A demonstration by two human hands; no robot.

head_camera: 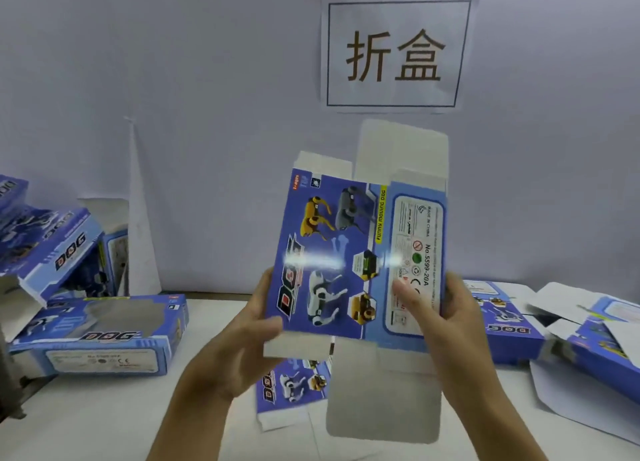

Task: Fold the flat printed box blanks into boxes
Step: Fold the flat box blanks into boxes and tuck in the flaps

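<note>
Several boxes (pixel 100 336) stand folded on the tabletop (pixel 104 419); both hands' grip, left hand (pixel 242 325) and right hand (pixel 446 318), pinches a still-flat blank (pixel 349 259), more blanks (pixel 291 391) waiting beneath.

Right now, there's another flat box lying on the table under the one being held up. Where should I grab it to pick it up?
Probably by the near white flap of the flat blank, coming from your side. That flap points toward you and is uncovered, while the held blank, gripped by the left hand and right hand, hides its far end.
</note>
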